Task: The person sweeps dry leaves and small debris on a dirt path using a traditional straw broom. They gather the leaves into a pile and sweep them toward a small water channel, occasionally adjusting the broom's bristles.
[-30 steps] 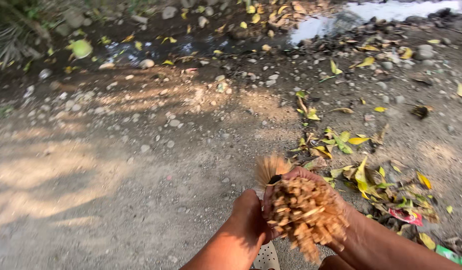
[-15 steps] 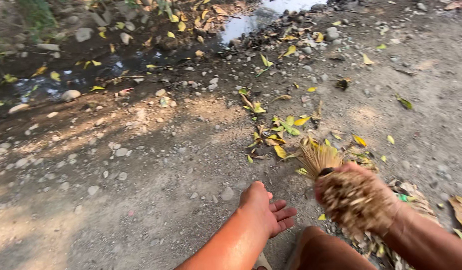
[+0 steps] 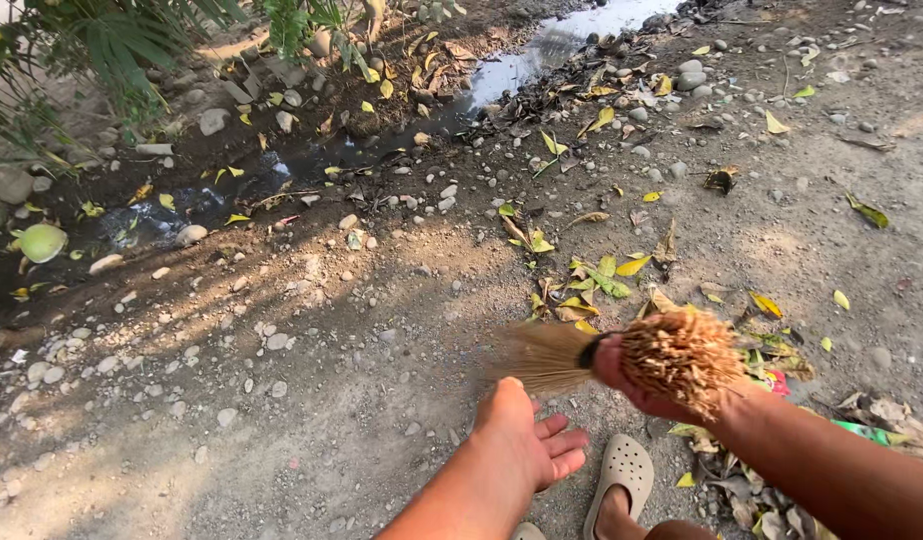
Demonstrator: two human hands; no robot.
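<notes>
Clenched in the right hand (image 3: 641, 375), stick broom (image 3: 621, 355) lying level, bristles pointing left over the gravel ground (image 3: 311, 400), just above the empty, open-fingered left hand (image 3: 526, 445), leaf litter (image 3: 591, 275) beyond

Broom (image 3: 621, 355) in right hand (image 3: 646, 385), leaves (image 3: 591, 275) beyond, ditch (image 3: 281, 170) probably farther.

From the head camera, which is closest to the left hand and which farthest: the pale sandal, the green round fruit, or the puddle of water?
From the left hand:
1. Pale sandal, just to its right.
2. Green round fruit, far left in the ditch.
3. Puddle of water, top, beyond the leaves.
</notes>
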